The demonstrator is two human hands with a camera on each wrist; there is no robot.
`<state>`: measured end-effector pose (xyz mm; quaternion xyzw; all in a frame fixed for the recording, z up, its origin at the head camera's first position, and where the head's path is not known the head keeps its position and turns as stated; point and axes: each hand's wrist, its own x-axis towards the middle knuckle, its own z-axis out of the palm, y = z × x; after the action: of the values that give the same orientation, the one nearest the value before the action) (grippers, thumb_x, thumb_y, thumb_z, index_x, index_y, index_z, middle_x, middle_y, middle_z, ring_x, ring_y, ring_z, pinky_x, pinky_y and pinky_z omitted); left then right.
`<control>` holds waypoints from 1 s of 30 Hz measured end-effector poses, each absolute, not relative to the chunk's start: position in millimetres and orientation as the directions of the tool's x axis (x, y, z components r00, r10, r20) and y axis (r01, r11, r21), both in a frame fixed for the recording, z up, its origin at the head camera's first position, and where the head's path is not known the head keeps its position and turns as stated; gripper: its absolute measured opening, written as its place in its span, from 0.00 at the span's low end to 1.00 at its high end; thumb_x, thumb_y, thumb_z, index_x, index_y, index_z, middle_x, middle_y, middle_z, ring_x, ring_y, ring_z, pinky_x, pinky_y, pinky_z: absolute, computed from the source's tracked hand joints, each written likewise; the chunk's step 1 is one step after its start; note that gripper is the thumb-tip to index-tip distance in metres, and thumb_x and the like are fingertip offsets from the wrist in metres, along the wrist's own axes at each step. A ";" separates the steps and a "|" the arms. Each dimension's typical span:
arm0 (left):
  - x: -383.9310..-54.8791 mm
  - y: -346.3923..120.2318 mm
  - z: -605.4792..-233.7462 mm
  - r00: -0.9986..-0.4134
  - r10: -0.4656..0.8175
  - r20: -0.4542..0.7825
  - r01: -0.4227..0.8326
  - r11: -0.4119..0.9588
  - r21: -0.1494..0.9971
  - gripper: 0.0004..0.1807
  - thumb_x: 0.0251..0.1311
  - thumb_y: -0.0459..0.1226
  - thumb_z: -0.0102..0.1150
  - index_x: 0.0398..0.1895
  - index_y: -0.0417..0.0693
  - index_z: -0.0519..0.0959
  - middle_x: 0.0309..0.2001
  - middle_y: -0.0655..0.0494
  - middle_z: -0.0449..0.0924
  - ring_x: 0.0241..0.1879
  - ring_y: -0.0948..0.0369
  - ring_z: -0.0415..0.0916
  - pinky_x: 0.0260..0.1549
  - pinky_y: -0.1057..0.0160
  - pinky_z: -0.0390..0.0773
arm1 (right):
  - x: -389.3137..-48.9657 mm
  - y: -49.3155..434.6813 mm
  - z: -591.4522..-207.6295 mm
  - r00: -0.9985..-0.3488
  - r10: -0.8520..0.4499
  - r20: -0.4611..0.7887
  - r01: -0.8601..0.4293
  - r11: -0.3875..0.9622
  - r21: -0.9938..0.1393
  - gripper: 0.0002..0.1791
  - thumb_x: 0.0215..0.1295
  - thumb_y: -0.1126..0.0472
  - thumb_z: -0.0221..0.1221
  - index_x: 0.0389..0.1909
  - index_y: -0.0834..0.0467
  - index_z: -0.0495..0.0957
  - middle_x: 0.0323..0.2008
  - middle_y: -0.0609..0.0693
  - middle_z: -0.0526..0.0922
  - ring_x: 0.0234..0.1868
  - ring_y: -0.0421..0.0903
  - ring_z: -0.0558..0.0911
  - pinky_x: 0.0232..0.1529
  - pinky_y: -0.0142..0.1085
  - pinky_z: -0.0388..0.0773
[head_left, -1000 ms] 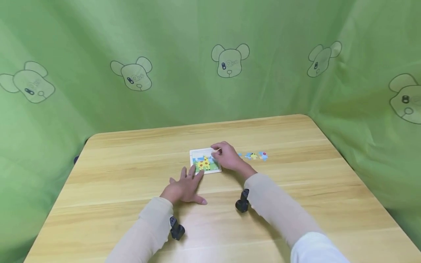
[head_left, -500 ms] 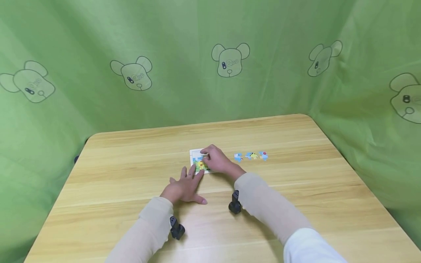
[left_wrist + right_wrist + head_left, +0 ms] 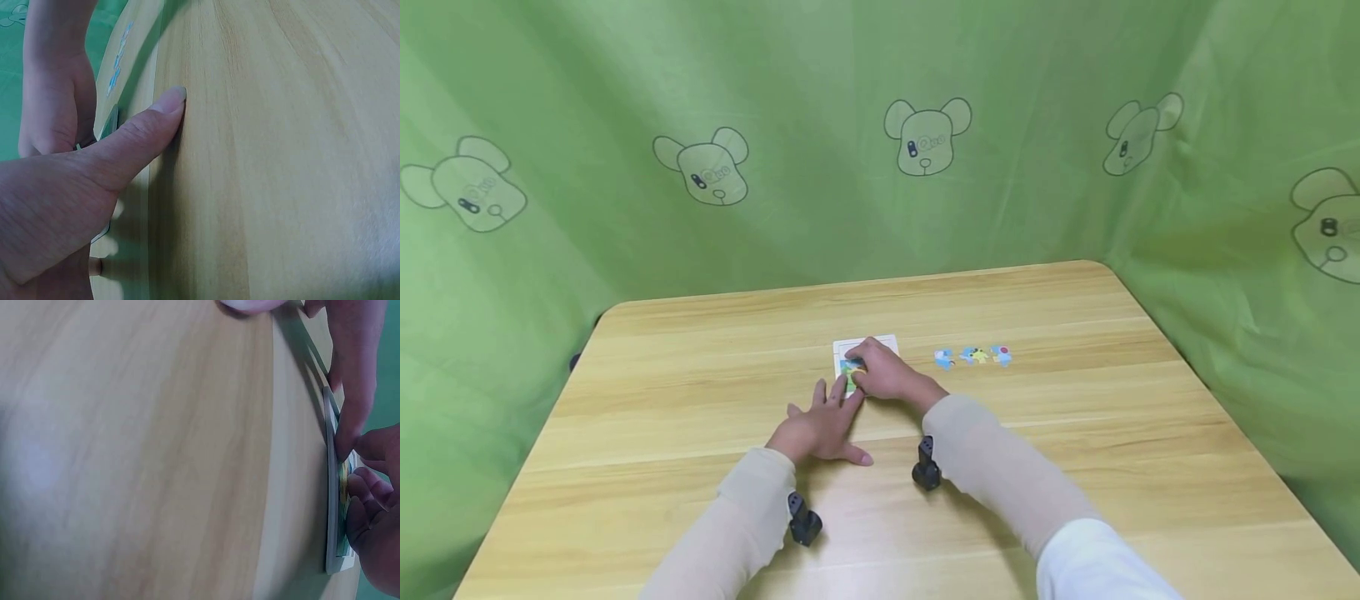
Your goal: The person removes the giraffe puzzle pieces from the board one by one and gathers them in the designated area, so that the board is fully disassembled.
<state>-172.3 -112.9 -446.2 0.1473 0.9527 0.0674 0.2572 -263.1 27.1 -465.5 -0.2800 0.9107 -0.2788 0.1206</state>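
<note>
A small jigsaw puzzle in a white frame (image 3: 883, 340) lies on the table, its yellow and green picture mostly covered by my hands. My left hand (image 3: 820, 431) is spread flat at the frame's lower left corner, fingertips on the edge and thumb out on the wood. Over the puzzle, my right hand (image 3: 883, 372) has its fingers curled, with index and thumb tips at the picture's left part. In the right wrist view the curled fingers (image 3: 369, 503) touch the puzzle surface. Whether they pinch a piece is hidden.
To the right of the frame lie three loose puzzle pieces (image 3: 973, 356) in a row, blue, yellow and red. The wooden table (image 3: 700, 358) has rounded far corners. Green curtains (image 3: 805, 225) with bear-head drawings hang round it.
My right hand has moved left across the puzzle, from its upper right to its left part, uncovering the nearest loose piece. The left hand has stayed put.
</note>
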 end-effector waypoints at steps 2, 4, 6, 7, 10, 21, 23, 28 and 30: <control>-172.2 -113.0 -446.1 -0.824 0.315 -0.471 0.246 0.948 0.203 0.60 0.43 0.70 0.57 0.76 0.60 0.39 0.76 0.47 0.28 0.72 0.38 0.32 0.52 0.22 0.50 | -263.0 26.0 -466.1 -0.810 -0.582 -0.067 -0.448 0.689 -0.569 0.24 0.61 0.64 0.57 0.59 0.63 0.72 0.52 0.57 0.73 0.54 0.49 0.73 0.61 0.41 0.68; -172.1 -113.2 -445.9 -0.824 0.315 -0.470 0.246 0.948 0.205 0.60 0.43 0.70 0.56 0.76 0.60 0.39 0.76 0.47 0.28 0.72 0.38 0.32 0.52 0.21 0.50 | -262.9 25.2 -466.3 -0.805 -0.589 -0.064 -0.458 0.687 -0.564 0.23 0.61 0.65 0.57 0.59 0.63 0.72 0.52 0.57 0.73 0.55 0.49 0.73 0.61 0.41 0.68; -172.0 -113.3 -445.7 -0.823 0.315 -0.472 0.246 0.948 0.203 0.60 0.44 0.70 0.56 0.76 0.59 0.39 0.76 0.47 0.28 0.72 0.38 0.32 0.52 0.22 0.50 | -262.6 24.5 -465.5 -0.800 -0.596 -0.068 -0.462 0.685 -0.564 0.23 0.62 0.65 0.57 0.59 0.63 0.72 0.53 0.58 0.73 0.55 0.50 0.73 0.62 0.41 0.68; -172.1 -113.4 -445.7 -0.823 0.314 -0.473 0.245 0.948 0.203 0.60 0.44 0.70 0.56 0.76 0.59 0.40 0.76 0.47 0.27 0.72 0.38 0.32 0.52 0.22 0.50 | -262.2 24.1 -464.4 -0.799 -0.597 -0.070 -0.462 0.684 -0.565 0.23 0.62 0.65 0.57 0.59 0.63 0.72 0.53 0.58 0.73 0.55 0.50 0.73 0.62 0.41 0.68; -172.6 -113.5 -446.2 -0.822 0.312 -0.476 0.245 0.949 0.199 0.60 0.44 0.70 0.56 0.76 0.59 0.40 0.76 0.47 0.27 0.72 0.39 0.31 0.53 0.22 0.50 | -261.4 22.2 -462.2 -0.797 -0.599 -0.077 -0.460 0.684 -0.566 0.24 0.61 0.65 0.57 0.60 0.64 0.71 0.53 0.59 0.73 0.55 0.50 0.73 0.61 0.41 0.68; -173.0 -113.0 -445.2 -0.820 0.315 -0.478 0.248 0.948 0.199 0.59 0.44 0.70 0.56 0.76 0.57 0.42 0.76 0.47 0.27 0.72 0.39 0.31 0.53 0.22 0.50 | -260.7 19.9 -461.9 -0.805 -0.585 -0.096 -0.438 0.696 -0.568 0.25 0.61 0.66 0.57 0.61 0.62 0.70 0.54 0.59 0.71 0.56 0.51 0.72 0.63 0.41 0.67; -173.0 -113.1 -444.5 -0.818 0.313 -0.482 0.247 0.949 0.198 0.59 0.44 0.70 0.56 0.76 0.57 0.42 0.76 0.47 0.27 0.72 0.39 0.31 0.53 0.22 0.50 | -260.7 20.2 -462.3 -0.808 -0.582 -0.091 -0.437 0.695 -0.571 0.26 0.60 0.66 0.58 0.61 0.62 0.70 0.54 0.58 0.71 0.56 0.51 0.72 0.63 0.41 0.66; -172.7 -113.4 -444.1 -0.816 0.312 -0.486 0.242 0.949 0.202 0.59 0.45 0.70 0.56 0.76 0.58 0.42 0.76 0.48 0.27 0.72 0.39 0.31 0.53 0.22 0.50 | -260.5 20.4 -463.6 -0.815 -0.574 -0.080 -0.429 0.692 -0.581 0.27 0.59 0.67 0.59 0.61 0.60 0.70 0.53 0.58 0.71 0.55 0.51 0.72 0.63 0.42 0.67; -172.2 -113.5 -444.4 -0.815 0.313 -0.487 0.241 0.948 0.206 0.59 0.44 0.69 0.56 0.76 0.58 0.42 0.76 0.48 0.27 0.72 0.39 0.30 0.53 0.22 0.49 | -259.9 20.2 -464.3 -0.819 -0.568 -0.085 -0.420 0.693 -0.585 0.27 0.59 0.66 0.59 0.62 0.59 0.70 0.52 0.57 0.71 0.54 0.52 0.72 0.62 0.42 0.67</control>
<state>-172.2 -113.5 -444.4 0.1456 0.9503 0.0677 0.2667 -259.9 20.2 -464.3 -0.2713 0.9108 -0.2823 0.1307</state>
